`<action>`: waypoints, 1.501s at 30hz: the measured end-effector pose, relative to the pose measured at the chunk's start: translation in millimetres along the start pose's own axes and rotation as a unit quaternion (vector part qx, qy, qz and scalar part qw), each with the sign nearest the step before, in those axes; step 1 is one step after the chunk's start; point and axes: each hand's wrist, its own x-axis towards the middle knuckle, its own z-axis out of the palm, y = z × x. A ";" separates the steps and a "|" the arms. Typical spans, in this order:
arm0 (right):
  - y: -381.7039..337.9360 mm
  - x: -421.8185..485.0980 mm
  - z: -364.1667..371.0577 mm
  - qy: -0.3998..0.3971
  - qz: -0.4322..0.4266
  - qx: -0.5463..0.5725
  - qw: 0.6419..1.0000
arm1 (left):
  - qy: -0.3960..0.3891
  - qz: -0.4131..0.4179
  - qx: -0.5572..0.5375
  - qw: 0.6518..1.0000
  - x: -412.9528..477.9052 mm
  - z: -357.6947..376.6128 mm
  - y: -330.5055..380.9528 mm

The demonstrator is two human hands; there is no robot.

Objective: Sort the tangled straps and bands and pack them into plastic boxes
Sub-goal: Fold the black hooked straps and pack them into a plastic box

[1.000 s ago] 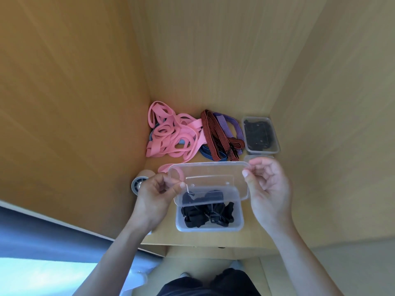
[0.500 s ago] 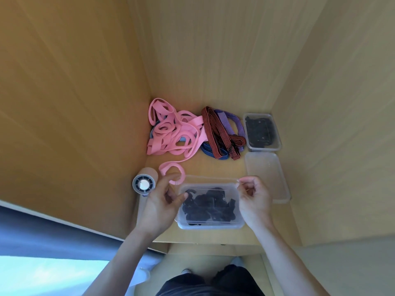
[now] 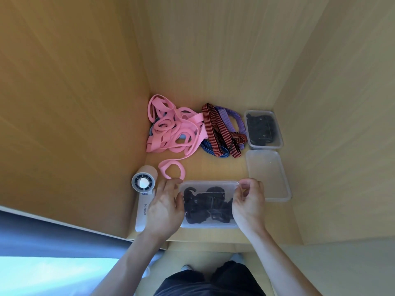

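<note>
— Now, entry one: your grip?
— Your right hand [image 3: 249, 201] pinches the far right corner of the clear lid [image 3: 209, 184], fingers curled on its rim. Your left hand [image 3: 164, 208] lies at the lid's left end with its fingers nearly straight. Their tips touch the far left corner and do not close round it.
— Under the lid?
— One clear plastic box [image 3: 209, 225], between your two hands, holding a bundle of black straps [image 3: 205, 207].
— Outward on your left?
— Just left of your left hand is a white handheld fan [image 3: 143, 184], lying flat. Just beyond your left fingertips is the looped loose end of the pink bands [image 3: 177, 133]. Their tangled heap lies farther beyond.
— Beyond the lid?
— A red-and-black striped strap [image 3: 215, 129] lies across a purple strap [image 3: 233, 118] and a blue strap [image 3: 210, 147], all beside the pink heap.
— On your right?
— Just right of your right hand is a clear tray [image 3: 267, 176], lid or box I cannot tell. Just beyond it is a second clear box [image 3: 265, 146] with black pieces inside.
</note>
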 end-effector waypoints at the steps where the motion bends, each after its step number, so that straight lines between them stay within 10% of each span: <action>1: -0.2 -2.4 -0.2 -0.002 -0.002 0.000 1.000 | 0.002 0.006 0.010 1.000 -1.3 1.5 0.7; 19: -3.5 -6.3 -7.3 -0.134 -0.219 -0.236 0.937 | -0.027 0.032 0.002 0.999 -7.1 14.7 -12.9; 45: -10.7 25.5 -6.1 -0.215 -0.163 -0.355 0.895 | -0.009 0.004 -0.111 0.994 28.2 40.0 -12.2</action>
